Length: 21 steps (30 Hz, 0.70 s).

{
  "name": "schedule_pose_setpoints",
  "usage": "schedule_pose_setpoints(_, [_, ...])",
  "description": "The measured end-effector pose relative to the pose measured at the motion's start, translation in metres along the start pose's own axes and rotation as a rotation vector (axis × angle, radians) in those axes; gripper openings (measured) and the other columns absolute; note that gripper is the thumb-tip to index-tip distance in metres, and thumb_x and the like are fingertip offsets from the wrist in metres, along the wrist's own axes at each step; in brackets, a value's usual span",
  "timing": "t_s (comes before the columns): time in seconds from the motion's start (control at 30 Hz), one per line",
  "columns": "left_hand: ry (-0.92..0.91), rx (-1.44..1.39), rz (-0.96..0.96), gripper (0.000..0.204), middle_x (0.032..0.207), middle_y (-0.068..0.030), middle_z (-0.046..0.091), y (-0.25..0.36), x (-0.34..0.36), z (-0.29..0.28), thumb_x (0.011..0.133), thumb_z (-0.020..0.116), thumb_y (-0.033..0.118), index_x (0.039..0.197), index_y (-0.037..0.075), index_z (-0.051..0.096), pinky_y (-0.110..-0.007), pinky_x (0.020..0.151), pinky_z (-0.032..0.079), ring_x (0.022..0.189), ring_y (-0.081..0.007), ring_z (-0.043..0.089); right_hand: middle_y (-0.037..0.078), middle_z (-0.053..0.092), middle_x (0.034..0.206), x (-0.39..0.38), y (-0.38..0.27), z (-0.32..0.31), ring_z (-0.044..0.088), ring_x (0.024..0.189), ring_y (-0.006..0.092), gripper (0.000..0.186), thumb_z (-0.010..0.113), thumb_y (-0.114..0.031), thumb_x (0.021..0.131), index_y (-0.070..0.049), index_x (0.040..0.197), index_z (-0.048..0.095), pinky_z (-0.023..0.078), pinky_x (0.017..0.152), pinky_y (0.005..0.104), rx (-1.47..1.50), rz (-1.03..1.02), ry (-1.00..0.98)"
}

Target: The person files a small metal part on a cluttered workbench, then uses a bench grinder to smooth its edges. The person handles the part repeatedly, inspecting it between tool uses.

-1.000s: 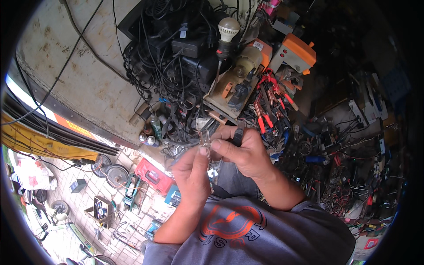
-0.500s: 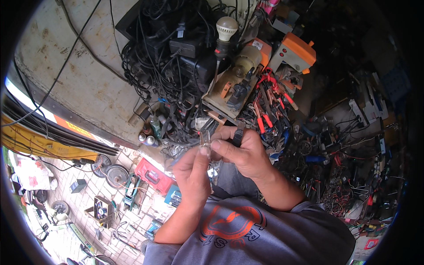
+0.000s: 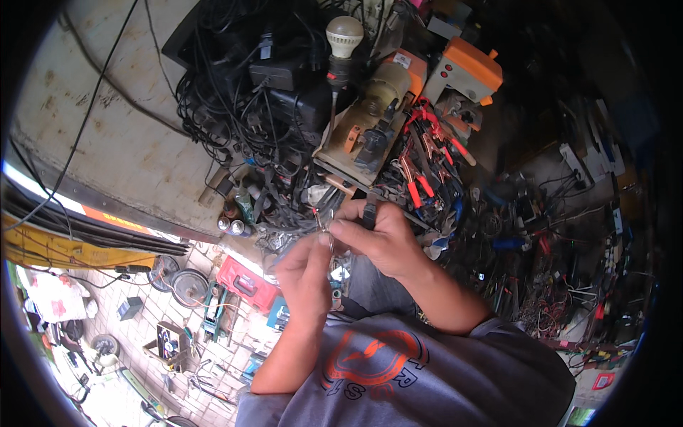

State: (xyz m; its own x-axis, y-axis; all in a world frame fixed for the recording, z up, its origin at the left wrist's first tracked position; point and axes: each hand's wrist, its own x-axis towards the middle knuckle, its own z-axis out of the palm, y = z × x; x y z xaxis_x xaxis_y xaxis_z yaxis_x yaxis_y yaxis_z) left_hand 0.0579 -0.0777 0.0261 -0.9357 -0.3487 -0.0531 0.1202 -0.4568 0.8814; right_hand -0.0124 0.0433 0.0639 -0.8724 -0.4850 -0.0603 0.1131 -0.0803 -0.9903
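Note:
My hands meet in the middle of the view, in front of my grey shirt. Between the fingertips is a key ring (image 3: 331,243) with small shiny metal pieces on it that look like keys. My left hand (image 3: 304,272) pinches the ring from below with thumb and finger. The thumb of my right hand (image 3: 388,242) presses on the same ring from the other side. A black fob-like piece (image 3: 370,212) sticks out between the fingers of the right hand. Its lower part is hidden by the fingers.
Ahead stands a dusty bench machine (image 3: 366,132) beside a light bulb (image 3: 345,37) and tangled black cables (image 3: 242,92). Red-handled clamps (image 3: 420,181) and piled tools lie to the right. Left on the paving are a red case (image 3: 245,283) and wheels (image 3: 190,286); spray cans (image 3: 237,228) stand nearer.
The view has shifted slightly, so the bench things sit further left. Both hands keep hold of the key ring, and the small metal pieces above the fingertips have turned a little.

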Motion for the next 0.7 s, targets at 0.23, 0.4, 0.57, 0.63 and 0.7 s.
schedule_pose_setpoints(0.23, [0.157,0.103,-0.142,0.027,0.079,-0.0047,0.062,-0.071,0.044,-0.018,0.096,0.059,0.021,0.093,-0.005,0.066,-0.026,0.071,0.045,0.073,-0.012,0.055,0.001,0.053,0.065,0.039,0.085,-0.031,0.038,0.042,0.0044,0.018,0.055,-0.018,0.098,-0.004,0.087,0.057,0.025,0.038,0.0217,0.256,0.11,0.37])
schedule_pose_setpoints(0.4, [0.061,0.182,-0.176,0.026,0.08,-0.0029,0.062,-0.107,0.102,-0.01,0.096,0.059,0.02,0.093,-0.005,0.066,-0.024,0.067,0.043,0.07,-0.0099,0.052,0.0,0.051,0.059,0.079,0.118,-0.056,0.039,0.038,0.008,0.014,0.064,-0.01,0.09,-0.005,0.079,0.056,0.027,0.036,0.0267,0.385,0.176,0.459])
schedule_pose_setpoints(0.57, [-0.048,-0.033,-0.29,0.023,0.082,-0.0049,0.064,-0.132,0.151,0.014,0.096,0.059,0.018,0.091,-0.003,0.066,-0.026,0.067,0.046,0.069,-0.01,0.054,0.001,0.053,0.06,0.104,0.13,-0.067,0.041,0.039,0.011,0.012,0.065,-0.006,0.086,-0.005,0.076,0.058,0.027,0.037,0.0285,0.524,0.204,0.599])
schedule_pose_setpoints(0.63, [-0.052,-0.057,-0.321,0.022,0.082,-0.0056,0.064,-0.136,0.159,0.015,0.096,0.059,0.018,0.09,-0.002,0.066,-0.026,0.066,0.047,0.069,-0.0108,0.055,0.003,0.053,0.061,0.109,0.133,-0.069,0.043,0.041,0.012,0.01,0.064,-0.006,0.087,-0.002,0.079,0.061,0.029,0.038,0.0283,0.524,0.208,0.593])
schedule_pose_setpoints(0.7, [-0.086,-0.069,-0.351,0.022,0.078,-0.0054,0.063,-0.14,0.162,0.015,0.096,0.058,0.017,0.087,-0.002,0.065,-0.025,0.061,0.045,0.065,-0.0113,0.055,0.002,0.053,0.06,0.112,0.135,-0.071,0.042,0.04,0.0113,0.012,0.065,-0.006,0.086,-0.004,0.076,0.059,0.028,0.038,0.028,0.53,0.199,0.615])
